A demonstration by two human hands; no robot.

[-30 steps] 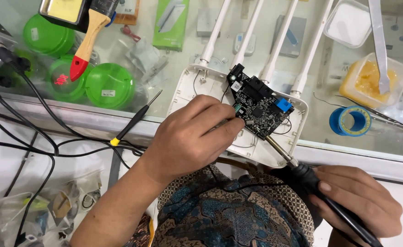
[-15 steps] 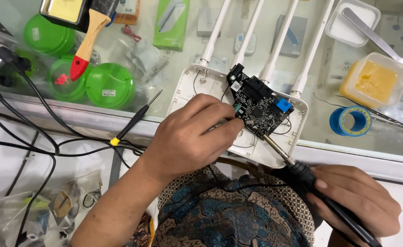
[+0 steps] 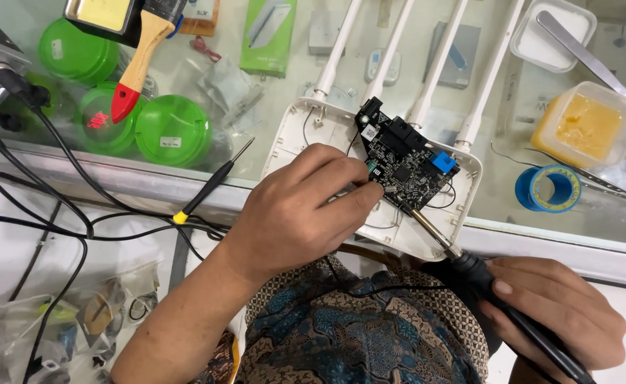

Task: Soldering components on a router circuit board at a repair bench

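A black circuit board lies tilted in an opened white router shell with several white antennas, on a glass counter. My left hand rests on the shell, its fingertips pinched at the board's near edge; what they pinch is too small to tell. My right hand grips the black handle of a soldering iron, whose metal tip touches the board's lower edge right next to my left fingertips.
A black screwdriver with a yellow collar lies left of the shell. Green round containers, a red-handled brush, a blue solder spool, a yellow-filled tub with tweezers, and black cables surround the work.
Both hands hold nearly still at the board. The metal tweezers at the upper right have swung down toward the tub.
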